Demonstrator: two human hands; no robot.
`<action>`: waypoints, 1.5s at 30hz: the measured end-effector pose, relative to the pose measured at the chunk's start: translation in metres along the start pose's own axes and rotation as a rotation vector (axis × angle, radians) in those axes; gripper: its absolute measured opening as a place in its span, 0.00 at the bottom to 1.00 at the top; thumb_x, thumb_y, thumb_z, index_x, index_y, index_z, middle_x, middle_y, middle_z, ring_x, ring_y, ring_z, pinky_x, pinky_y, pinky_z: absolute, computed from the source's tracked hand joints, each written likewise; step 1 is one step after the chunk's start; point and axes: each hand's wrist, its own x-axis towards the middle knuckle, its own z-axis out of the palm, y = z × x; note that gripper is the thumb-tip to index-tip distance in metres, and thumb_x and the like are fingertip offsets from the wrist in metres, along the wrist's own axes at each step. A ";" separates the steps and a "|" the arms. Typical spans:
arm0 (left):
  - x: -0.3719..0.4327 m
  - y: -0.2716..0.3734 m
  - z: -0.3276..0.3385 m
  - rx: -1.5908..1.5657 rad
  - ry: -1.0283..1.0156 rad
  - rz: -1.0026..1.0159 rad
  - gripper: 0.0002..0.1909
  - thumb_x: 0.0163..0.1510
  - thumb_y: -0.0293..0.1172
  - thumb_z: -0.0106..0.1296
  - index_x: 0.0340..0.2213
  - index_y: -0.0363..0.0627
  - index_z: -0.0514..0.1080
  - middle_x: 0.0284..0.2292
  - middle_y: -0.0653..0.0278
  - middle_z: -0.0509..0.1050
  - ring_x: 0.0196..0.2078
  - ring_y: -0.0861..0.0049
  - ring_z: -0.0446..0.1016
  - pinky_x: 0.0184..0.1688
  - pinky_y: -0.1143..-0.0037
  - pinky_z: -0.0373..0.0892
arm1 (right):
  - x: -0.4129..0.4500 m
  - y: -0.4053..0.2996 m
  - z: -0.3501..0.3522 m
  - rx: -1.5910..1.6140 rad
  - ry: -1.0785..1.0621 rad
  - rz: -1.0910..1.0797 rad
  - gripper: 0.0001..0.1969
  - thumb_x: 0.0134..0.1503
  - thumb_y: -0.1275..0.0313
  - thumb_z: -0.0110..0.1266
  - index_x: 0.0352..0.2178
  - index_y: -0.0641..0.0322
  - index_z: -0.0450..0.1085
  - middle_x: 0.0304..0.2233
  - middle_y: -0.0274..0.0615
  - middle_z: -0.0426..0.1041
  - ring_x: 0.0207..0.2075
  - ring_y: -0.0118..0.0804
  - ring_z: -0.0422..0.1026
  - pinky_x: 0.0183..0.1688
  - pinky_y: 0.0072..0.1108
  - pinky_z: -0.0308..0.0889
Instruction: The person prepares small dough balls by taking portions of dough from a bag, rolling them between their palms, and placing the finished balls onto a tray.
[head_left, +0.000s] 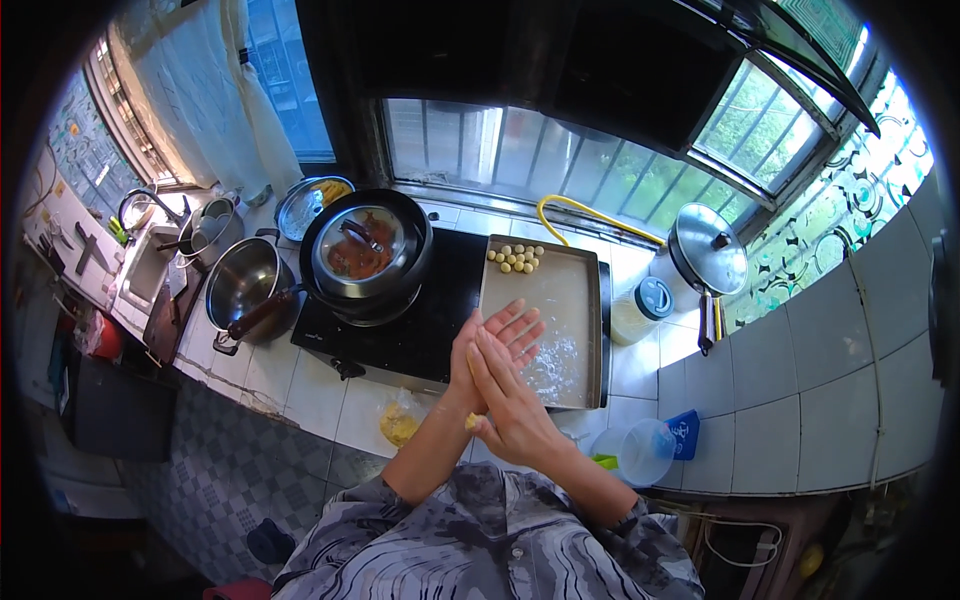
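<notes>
My left hand (480, 352) lies palm up over the near left part of a shallow metal baking tray (547, 296). Across its palm rests my right hand (514, 405), palm down, the two pressed together. A small piece of yellow dough (473, 421) sticks at my right thumb tip. Whether anything lies between the palms is hidden. Several small pale-yellow dough balls (516, 259) sit at the tray's far left corner, and white flour (555, 367) is scattered over its near part. Left of my forearms, a clear plastic bag of yellow dough (399, 424) rests on the counter.
A lidded pan (364, 247) stands on the black gas stove (450, 277), with a steel pot (251, 289) to its left. Right of the tray are a jar with a blue lid (652, 300) and a lidded saucepan (709, 251). A clear plastic tub (645, 454) stands near my right forearm.
</notes>
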 end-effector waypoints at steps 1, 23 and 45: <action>-0.002 -0.003 0.002 -0.001 -0.003 -0.010 0.32 0.60 0.53 0.24 0.55 0.40 0.56 0.54 0.50 0.61 0.59 0.56 0.57 0.60 0.60 0.53 | 0.002 0.005 -0.002 -0.004 0.004 0.009 0.38 0.52 0.59 0.48 0.57 0.75 0.46 0.60 0.61 0.45 0.63 0.56 0.44 0.63 0.35 0.40; -0.006 0.018 0.008 -0.087 0.098 -0.057 0.31 0.62 0.47 0.22 0.57 0.34 0.49 0.58 0.47 0.52 0.62 0.59 0.51 0.63 0.67 0.47 | -0.014 0.013 -0.004 -0.160 -0.141 0.030 0.42 0.49 0.51 0.51 0.56 0.74 0.50 0.59 0.60 0.49 0.62 0.54 0.48 0.63 0.35 0.42; -0.015 0.011 0.013 -0.129 0.003 -0.061 0.32 0.62 0.49 0.23 0.58 0.35 0.47 0.59 0.50 0.53 0.62 0.61 0.50 0.63 0.66 0.46 | 0.000 0.007 -0.008 -0.344 -0.081 0.068 0.44 0.53 0.39 0.35 0.57 0.70 0.51 0.60 0.56 0.48 0.63 0.51 0.45 0.62 0.37 0.40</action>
